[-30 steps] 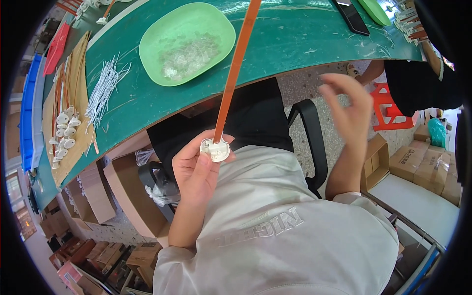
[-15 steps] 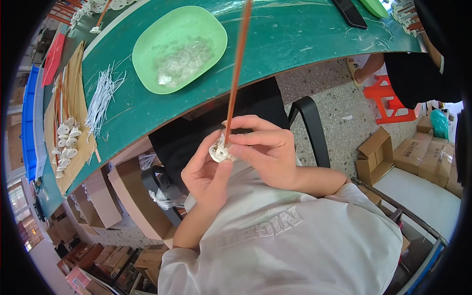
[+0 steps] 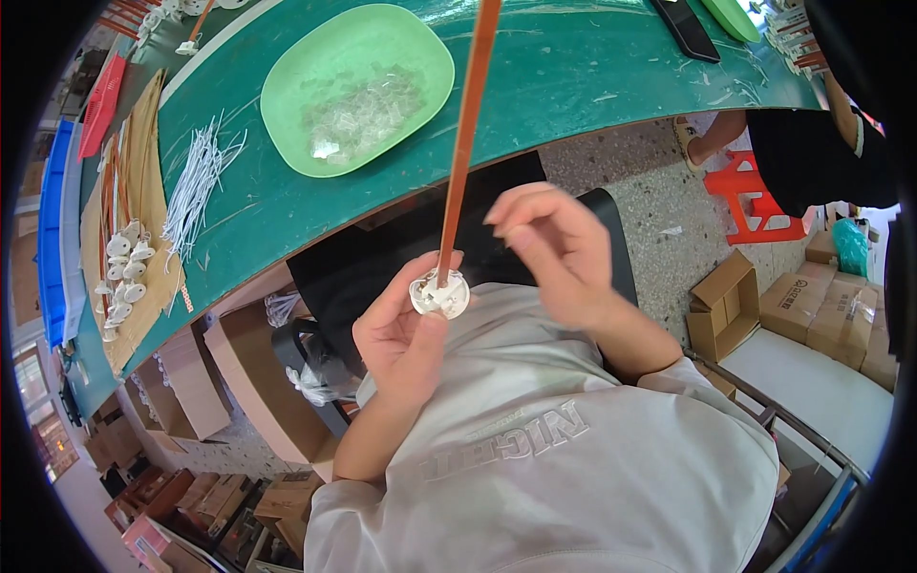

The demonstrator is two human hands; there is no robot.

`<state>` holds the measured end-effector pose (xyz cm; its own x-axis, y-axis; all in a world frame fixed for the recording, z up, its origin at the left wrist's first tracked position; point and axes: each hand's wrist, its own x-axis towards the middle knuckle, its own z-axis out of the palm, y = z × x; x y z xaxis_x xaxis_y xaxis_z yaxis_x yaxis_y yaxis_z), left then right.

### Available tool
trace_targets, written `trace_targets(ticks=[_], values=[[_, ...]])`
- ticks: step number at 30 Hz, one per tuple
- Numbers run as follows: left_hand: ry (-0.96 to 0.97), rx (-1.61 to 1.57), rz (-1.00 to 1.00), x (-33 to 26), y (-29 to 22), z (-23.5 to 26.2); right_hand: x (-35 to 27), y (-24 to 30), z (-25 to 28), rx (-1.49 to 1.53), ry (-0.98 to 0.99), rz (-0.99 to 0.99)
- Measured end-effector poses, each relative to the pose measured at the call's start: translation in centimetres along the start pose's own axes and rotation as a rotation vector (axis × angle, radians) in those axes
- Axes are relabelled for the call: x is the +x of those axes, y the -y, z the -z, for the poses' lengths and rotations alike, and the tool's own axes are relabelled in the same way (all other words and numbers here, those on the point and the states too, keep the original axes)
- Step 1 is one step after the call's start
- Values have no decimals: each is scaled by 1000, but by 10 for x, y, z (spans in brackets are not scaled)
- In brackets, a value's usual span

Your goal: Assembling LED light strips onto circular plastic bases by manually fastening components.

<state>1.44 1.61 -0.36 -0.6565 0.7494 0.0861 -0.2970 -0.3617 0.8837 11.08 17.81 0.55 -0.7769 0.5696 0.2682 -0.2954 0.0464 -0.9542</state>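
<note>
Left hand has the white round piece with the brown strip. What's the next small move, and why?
Probably bring the right hand in to steady the brown strip just above the white round piece: only the left hand holds the piece, the strip runs up past the picture's top edge, and the right hand is apart from both.

The strip is orange-brown, the round piece white; the bowl is light green, its chips clear, the tabletop a deeper green with pale streaks; the ties are white, the bin blue, the stool red, the floor speckled grey, the shirt pale grey
</note>
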Motion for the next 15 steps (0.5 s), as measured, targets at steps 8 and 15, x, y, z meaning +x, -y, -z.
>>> trace_targets(ticks=[8,15], values=[[64,-234,105,2,1,6,10,23,79,-251,-245,184],[82,-346,146,4,0,8,7,51,162,-1206,-547,-103]])
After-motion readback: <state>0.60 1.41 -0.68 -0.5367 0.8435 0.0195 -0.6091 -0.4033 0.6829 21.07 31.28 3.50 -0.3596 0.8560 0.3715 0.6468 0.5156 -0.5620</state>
